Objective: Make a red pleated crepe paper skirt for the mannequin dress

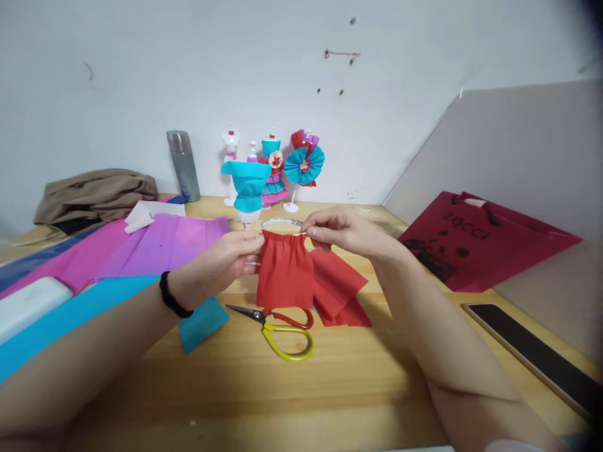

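Observation:
A small red gathered skirt piece (285,270), crepe paper or cloth, hangs upright between my hands above the table. My left hand (235,254) pinches its upper left corner, and my right hand (334,229) grips the upper right corner with thumb and finger. Along the top edge runs a thin white strip. Behind the piece's right side lie flat red sheets (342,285). Just below its hem rest scissors (289,339) with one yellow and one red handle, blades pointing left. A small teal piece (202,323) lies beside my left wrist.
Small dress forms stand at the back, one in a teal top (249,185), another bearing a teal rosette (304,165). A flask (183,166), brown cloth (97,194) and purple sheets (164,248) occupy the left. On the right are a magenta bag (480,242) and a phone (532,355).

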A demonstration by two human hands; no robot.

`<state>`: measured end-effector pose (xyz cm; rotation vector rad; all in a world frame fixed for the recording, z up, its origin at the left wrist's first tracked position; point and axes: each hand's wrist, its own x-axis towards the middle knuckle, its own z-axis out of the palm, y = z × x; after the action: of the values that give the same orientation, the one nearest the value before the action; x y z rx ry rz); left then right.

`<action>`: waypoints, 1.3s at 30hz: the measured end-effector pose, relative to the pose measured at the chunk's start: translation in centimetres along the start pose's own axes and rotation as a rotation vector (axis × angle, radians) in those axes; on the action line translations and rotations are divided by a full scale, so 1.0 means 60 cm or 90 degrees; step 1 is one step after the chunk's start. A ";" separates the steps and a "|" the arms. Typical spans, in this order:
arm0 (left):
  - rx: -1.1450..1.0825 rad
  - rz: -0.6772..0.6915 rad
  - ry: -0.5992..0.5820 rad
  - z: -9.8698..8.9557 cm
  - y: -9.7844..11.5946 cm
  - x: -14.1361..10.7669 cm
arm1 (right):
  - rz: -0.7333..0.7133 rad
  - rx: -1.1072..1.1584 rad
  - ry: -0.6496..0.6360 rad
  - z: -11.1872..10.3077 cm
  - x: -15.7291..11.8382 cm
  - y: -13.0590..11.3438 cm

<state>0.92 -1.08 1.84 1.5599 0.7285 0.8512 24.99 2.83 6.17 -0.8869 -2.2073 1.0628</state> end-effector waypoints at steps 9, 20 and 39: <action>-0.141 -0.090 0.053 0.002 -0.011 0.003 | -0.023 -0.089 -0.013 -0.006 -0.011 -0.013; -0.054 -0.063 0.134 0.005 -0.011 0.005 | 0.008 -0.076 0.009 0.004 -0.008 -0.017; 0.197 -0.004 0.250 0.006 0.003 0.009 | 0.083 -0.001 -0.018 -0.009 -0.004 -0.001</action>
<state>1.50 -0.83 2.09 1.6768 1.1933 1.0953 25.49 2.89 6.49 -1.0343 -2.1980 1.1403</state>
